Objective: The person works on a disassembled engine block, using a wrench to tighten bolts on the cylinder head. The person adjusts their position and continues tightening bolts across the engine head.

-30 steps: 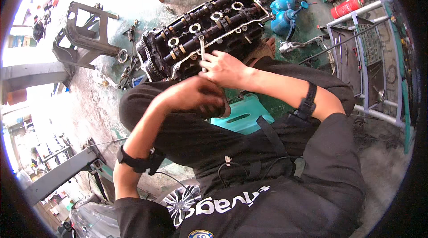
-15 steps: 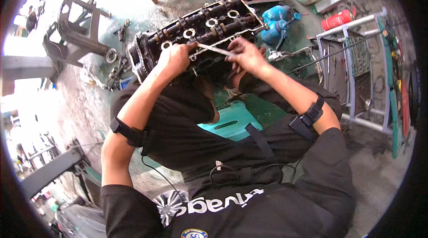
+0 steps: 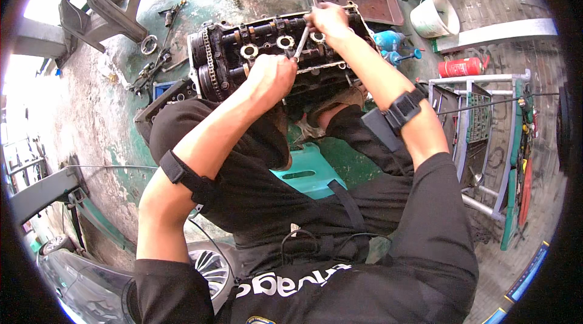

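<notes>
Wrench [image 3: 302, 43], one, between two hands [image 3: 272, 78] [image 3: 328, 20], over one cylinder head [image 3: 262, 41].

The engine head [image 3: 267, 34] is metal with an oily, uneven gloss; the wrench [image 3: 302, 44] is smooth, bright metal. From here, the teal stool [image 3: 320, 180] shows smooth plastic, the fire extinguisher [image 3: 458, 68] a glossy red coat, the trousers [image 3: 243, 214] matt black cloth. The floor [image 3: 91, 111] is rough, with worn paint.

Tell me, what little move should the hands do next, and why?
Perhaps turn the wrench a little: the right hand holds its far end, while the left hand is at its near end, over the engine part.
</notes>
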Tool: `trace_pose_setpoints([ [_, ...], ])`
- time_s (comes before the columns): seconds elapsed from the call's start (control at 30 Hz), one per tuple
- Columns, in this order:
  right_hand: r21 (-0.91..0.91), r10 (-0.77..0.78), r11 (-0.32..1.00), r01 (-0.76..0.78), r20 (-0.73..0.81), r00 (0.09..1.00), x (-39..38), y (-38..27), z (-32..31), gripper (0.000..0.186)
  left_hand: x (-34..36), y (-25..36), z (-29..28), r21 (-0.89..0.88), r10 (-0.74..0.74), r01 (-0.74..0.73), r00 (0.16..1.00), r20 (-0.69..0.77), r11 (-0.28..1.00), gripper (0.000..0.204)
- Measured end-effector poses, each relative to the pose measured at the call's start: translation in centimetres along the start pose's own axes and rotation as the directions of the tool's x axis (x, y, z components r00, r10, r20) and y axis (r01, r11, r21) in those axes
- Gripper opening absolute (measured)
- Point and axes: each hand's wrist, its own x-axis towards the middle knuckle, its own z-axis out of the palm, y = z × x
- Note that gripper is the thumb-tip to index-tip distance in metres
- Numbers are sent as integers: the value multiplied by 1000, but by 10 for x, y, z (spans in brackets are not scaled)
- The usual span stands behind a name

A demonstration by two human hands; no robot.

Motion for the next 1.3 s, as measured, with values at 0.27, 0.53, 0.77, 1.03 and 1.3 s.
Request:
trace_pose_setpoints([
  [0.27,-384,-205,665,641,731,651,-24,-19,84,35,8,-3,-54,69,-28,29,999,-18,997,17],
  [0.53,-176,-528,244,954,801,283,-107,25,35,20,14,-4,-91,-104,-342,330,929,-144,938,22],
  [0.77,-103,-570,597,795,643,512,-156,48,-35,13,19,-11,-40,-93,-141,150,985,97,984,37],
  [1.03,-229,-550,747,624,314,774,-129,71,-84,40,19,-19,-8,56,-105,96,973,205,994,17],
  [1.3,-426,-151,871,245,241,959,-46,30,-93,41,26,-9,-19,102,-143,112,911,386,988,41],
])
